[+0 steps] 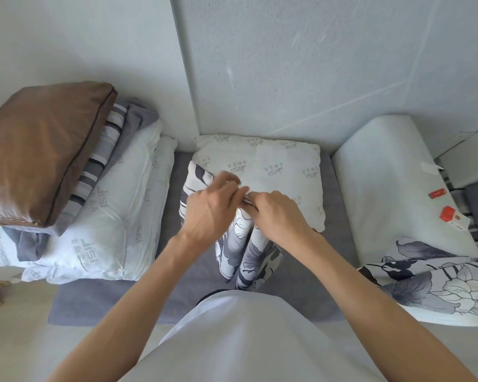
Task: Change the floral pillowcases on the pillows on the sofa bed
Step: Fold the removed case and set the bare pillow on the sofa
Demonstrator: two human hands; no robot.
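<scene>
Centrally, a white bare pillow (273, 172) printed with a repeating grey logo lies on the grey sofa bed (116, 296), its far edge against the pale wall (315, 64). Floral pillowcase (243, 255): white ground, large grey-to-black flower and leaf outlines, bunched into lengthwise folds over the pillow's near left part and trailing toward the person's white-clad torso. Left hand (213, 208) sits over the bunched cloth with fingers curled onto it; fingertips are motion-blurred, so the exact pinch point cannot be read. Right hand (276, 213) lies just beside the left, nearly touching, its fingers curled down and gripping the gathered edge of the same cloth. Both forearms are bare. To the left, a stack: two white pillows (94, 230) with the same grey logo at the bottom, grey and striped folded linens (113, 139) between, and a brown satin cushion (44, 153) with dark piping on top, tilted. To the right, a white padded armrest (392, 188) carries a second floral cloth (442, 282) of the same pattern, draped over its near end. Well right of that, small red packets (447, 213) rest on a white surface; their labelling is too small to read.
</scene>
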